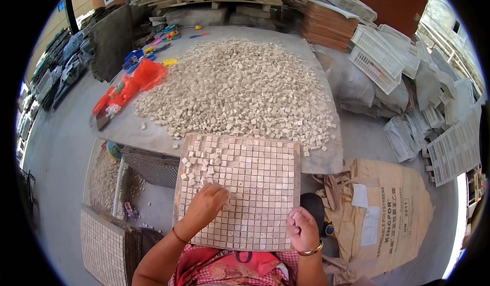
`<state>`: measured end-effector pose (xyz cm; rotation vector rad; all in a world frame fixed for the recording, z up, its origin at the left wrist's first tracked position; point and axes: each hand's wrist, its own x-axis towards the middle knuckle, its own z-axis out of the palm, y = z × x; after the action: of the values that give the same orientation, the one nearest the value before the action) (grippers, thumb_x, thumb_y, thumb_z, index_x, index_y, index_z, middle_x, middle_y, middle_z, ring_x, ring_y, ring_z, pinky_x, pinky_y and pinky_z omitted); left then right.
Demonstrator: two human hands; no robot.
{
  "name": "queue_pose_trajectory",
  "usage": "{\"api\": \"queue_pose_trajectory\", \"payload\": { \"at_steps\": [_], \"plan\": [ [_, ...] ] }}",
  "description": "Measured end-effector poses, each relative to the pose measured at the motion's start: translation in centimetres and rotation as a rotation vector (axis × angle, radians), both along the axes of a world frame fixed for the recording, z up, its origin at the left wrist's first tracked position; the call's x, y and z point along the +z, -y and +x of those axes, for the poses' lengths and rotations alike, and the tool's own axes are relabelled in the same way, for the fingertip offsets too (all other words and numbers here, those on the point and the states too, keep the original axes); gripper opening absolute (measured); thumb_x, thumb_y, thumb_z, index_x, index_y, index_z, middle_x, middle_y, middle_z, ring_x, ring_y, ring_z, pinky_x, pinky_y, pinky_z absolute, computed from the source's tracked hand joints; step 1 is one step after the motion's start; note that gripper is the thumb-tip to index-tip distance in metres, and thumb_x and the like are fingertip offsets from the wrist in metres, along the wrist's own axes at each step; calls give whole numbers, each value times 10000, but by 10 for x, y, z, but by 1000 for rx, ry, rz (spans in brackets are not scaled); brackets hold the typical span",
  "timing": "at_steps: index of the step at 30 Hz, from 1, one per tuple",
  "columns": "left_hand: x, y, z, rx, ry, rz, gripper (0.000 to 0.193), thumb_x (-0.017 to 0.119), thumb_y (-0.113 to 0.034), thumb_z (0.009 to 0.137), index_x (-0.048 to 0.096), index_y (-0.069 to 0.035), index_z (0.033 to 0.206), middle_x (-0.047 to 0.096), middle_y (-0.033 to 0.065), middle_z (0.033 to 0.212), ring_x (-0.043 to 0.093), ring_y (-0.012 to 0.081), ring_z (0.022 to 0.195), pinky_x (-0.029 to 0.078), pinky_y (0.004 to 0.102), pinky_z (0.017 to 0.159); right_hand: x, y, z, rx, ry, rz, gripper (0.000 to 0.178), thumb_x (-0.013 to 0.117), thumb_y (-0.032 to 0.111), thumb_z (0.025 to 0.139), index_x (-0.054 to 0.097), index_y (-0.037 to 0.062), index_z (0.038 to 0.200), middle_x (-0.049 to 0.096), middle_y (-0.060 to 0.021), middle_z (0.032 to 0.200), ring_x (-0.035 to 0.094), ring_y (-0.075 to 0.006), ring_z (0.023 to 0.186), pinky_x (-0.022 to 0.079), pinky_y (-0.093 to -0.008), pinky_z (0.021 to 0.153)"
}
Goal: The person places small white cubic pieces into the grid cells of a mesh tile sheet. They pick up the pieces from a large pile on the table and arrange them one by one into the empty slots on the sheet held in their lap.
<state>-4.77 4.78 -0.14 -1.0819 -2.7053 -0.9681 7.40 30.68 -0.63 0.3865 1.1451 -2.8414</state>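
Observation:
A square mosaic grid tray (178,196) lies before me, most of its cells filled with small beige stone tiles (260,184). Several loose tiles (191,169) sit tilted on its upper left part, where some cells are bare. My left hand (208,204) reaches over the tray's left half, its fingers bent and pressed together close to the tiles; what they hold, if anything, is hidden. By the tray's lower right edge is my right hand (302,230), closed with curled fingers, and its contents do not show.
A big heap of loose tiles (245,92) covers the table (324,161) beyond the tray. An orange-red plastic bag (135,84) lies left of it. Stacked tile trays (104,240) stand lower left. At right are a tan sack (403,219) and white plastic crates (377,58).

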Motion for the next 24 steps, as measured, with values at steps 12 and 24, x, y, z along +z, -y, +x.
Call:
{"api": "queue_pose_trajectory", "payload": {
  "at_steps": [12, 24],
  "plan": [
    [-7, -20, -10, 5, 40, -79, 140, 637, -93, 771, 618, -18, 888, 605, 129, 847, 568, 327, 853, 476, 401, 758, -2, -9, 20, -11, 73, -72, 114, 534, 146, 930, 522, 38, 896, 492, -8, 765, 373, -50, 556, 312, -183, 494],
    [-5, 4, 1, -140, 60, 73, 184, 687, -50, 715, 616, -37, 883, 572, 86, 897, 557, 279, 833, 486, 368, 743, 11, 16, -16, 128, 82, 32, 73, 533, 85, 918, 526, 12, 917, 513, -31, 765, 377, -60, 555, 314, -197, 487]
  ]
}}
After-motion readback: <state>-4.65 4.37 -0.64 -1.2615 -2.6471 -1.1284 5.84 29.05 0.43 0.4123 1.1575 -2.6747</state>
